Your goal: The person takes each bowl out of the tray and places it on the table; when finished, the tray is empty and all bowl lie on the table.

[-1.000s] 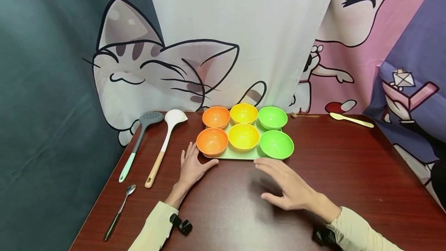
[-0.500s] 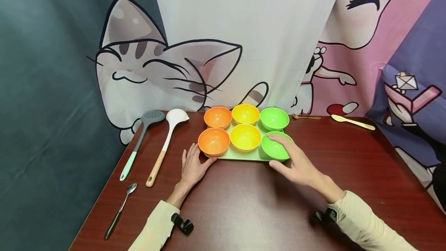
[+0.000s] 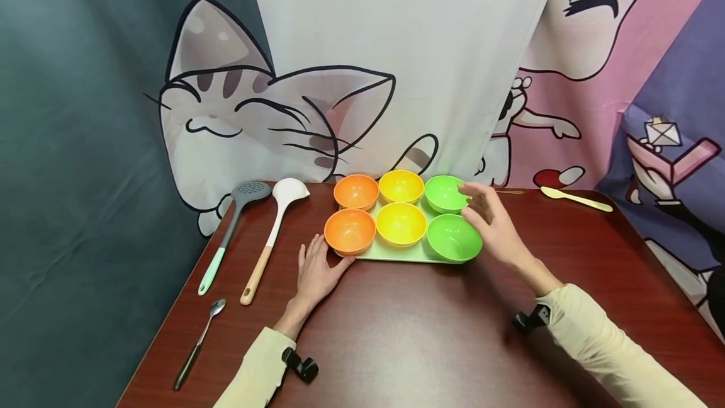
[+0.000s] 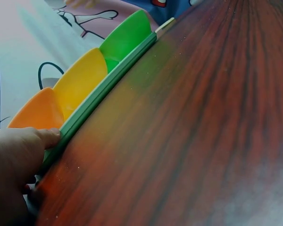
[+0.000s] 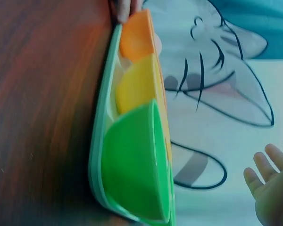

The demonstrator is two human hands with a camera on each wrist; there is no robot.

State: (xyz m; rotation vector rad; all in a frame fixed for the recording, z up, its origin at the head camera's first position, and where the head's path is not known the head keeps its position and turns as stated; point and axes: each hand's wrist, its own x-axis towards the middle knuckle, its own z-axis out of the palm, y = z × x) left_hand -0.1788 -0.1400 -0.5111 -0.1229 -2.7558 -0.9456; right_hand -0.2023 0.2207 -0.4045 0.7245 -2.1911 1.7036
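Note:
A pale green tray (image 3: 391,252) carries orange, yellow and green bowls in two rows. My left hand (image 3: 317,274) lies at its front left corner, fingers extended beside the front orange bowl (image 3: 350,232). The left wrist view shows that thumb touching the tray rim (image 4: 92,101). My right hand (image 3: 494,225) is raised at the tray's right side, fingers spread and holding nothing. It stands near the back green bowl (image 3: 443,194) and the front green bowl (image 3: 453,239). In the right wrist view, the right hand (image 5: 276,181) appears apart from the bowls.
To the left lie a grey slotted turner (image 3: 235,216), a white ladle (image 3: 277,222) and a small metal spoon (image 3: 204,332). A pale yellow knife (image 3: 576,198) lies at the back right. A printed curtain (image 3: 362,112) hangs behind the table.
My right hand has moved from the front of the tray up past the front green bowl to the tray's right side. The left thumb has come in to the tray's front edge.

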